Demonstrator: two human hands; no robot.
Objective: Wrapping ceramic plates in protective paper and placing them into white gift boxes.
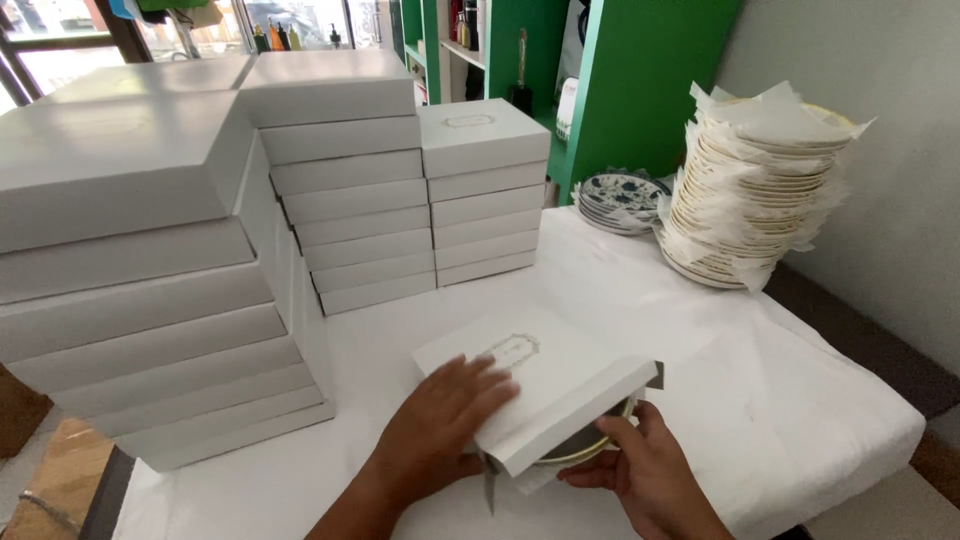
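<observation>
Pressing my left hand [440, 420] flat on the white box lid [535, 385], I pinch the plate's rim [590, 450] beneath with my right hand [640, 470], at six o'clock on the table [780, 400]. Lid: light, stiff matte card. Plate: smooth, breakable, likely ceramic, so I support it underneath.

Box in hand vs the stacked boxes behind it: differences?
The held box sits alone and tilted, lid raised at the near edge over a gold-rimmed plate; the stacked boxes lie flat, closed, piled in columns. The left hand presses the held box's lid and the right hand is at its open edge; nothing touches the stacked boxes. Both are flat and white.
</observation>
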